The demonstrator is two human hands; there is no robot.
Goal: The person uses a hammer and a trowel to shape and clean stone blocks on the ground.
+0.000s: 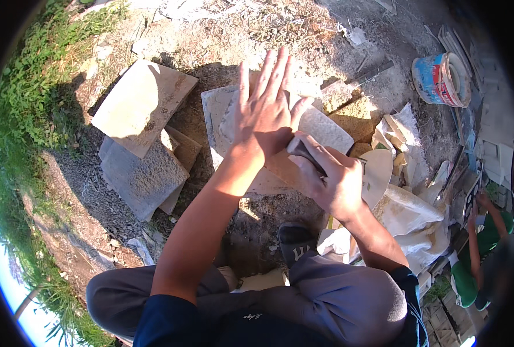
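My left hand (264, 118) lies flat, fingers spread, on a pale stone slab (329, 132) in front of me. Beneath that slab is a larger light stone slab (212, 113), its left edge showing. Close beside the left wrist, my right hand (339, 180) is wrapped round a small dark block with a pale end (303, 149); its exact kind is unclear. The block's pale end is over the slab near my left thumb; I cannot tell whether it touches.
On the left, more slabs lie stacked, a tan one (138, 101) over a grey one (144, 176). Broken yellowish stone (355, 118) and white sacking (407, 217) are to the right. A blue-and-white bucket (436, 81) stands far right. Another person's green sleeve (491, 231) shows at lower right.
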